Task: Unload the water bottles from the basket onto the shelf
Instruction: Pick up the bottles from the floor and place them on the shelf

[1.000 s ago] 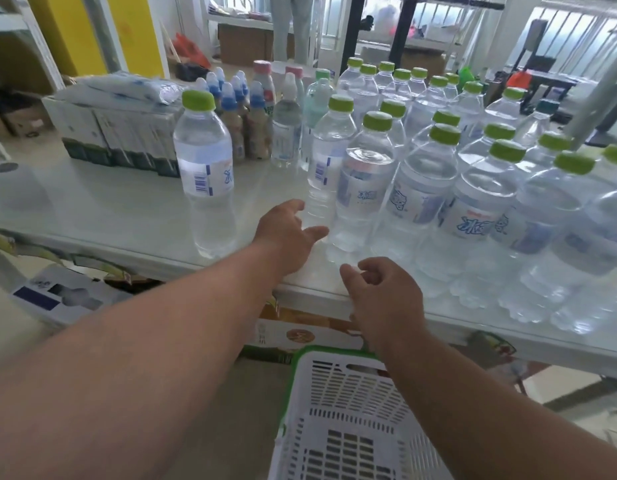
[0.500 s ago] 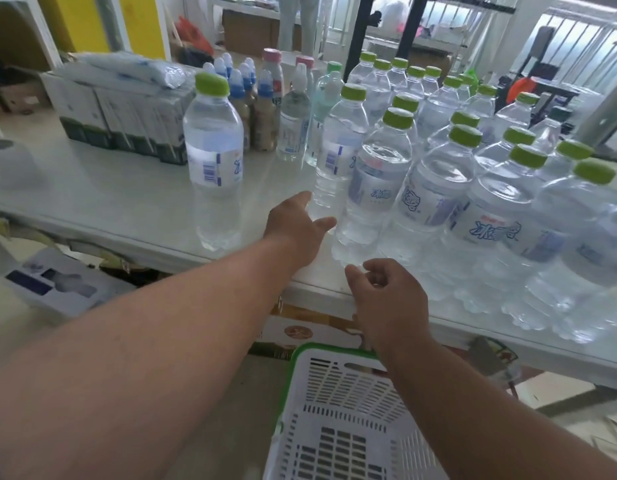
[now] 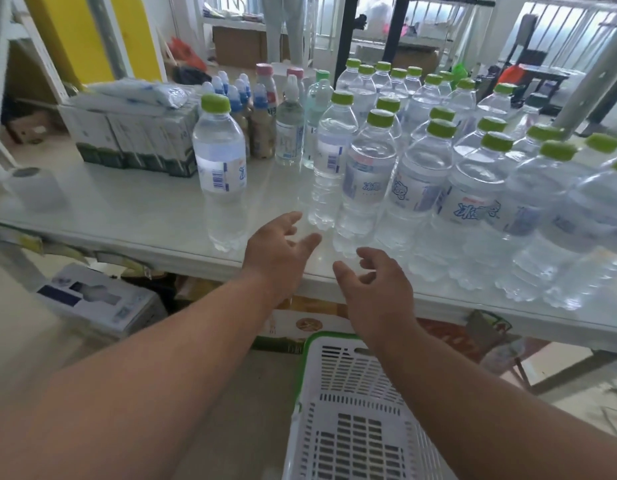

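Several clear water bottles with green caps stand packed together on the white shelf [image 3: 134,216], filling its right half. One bottle [image 3: 220,171] stands apart to the left of the group. My left hand [image 3: 276,251] hovers over the shelf's front edge between that lone bottle and the nearest grouped bottle [image 3: 364,181], fingers spread and holding nothing. My right hand [image 3: 373,289] is just right of it at the edge, fingers loosely curled and holding nothing. Below, a white basket [image 3: 348,420] with a green rim sits under my right forearm; the part in view holds no bottle.
Grey-white cartons [image 3: 134,140] with a plastic packet on top stand at the shelf's back left. Small blue-capped and pink-capped drink bottles [image 3: 262,109] stand behind the lone bottle. A paper roll [image 3: 33,188] sits at the far left. Boxes lie on the floor under the shelf.
Both hands have drawn back slightly toward the shelf's front edge. My right hand's fingers have loosened from a curl. The bottles have not moved.
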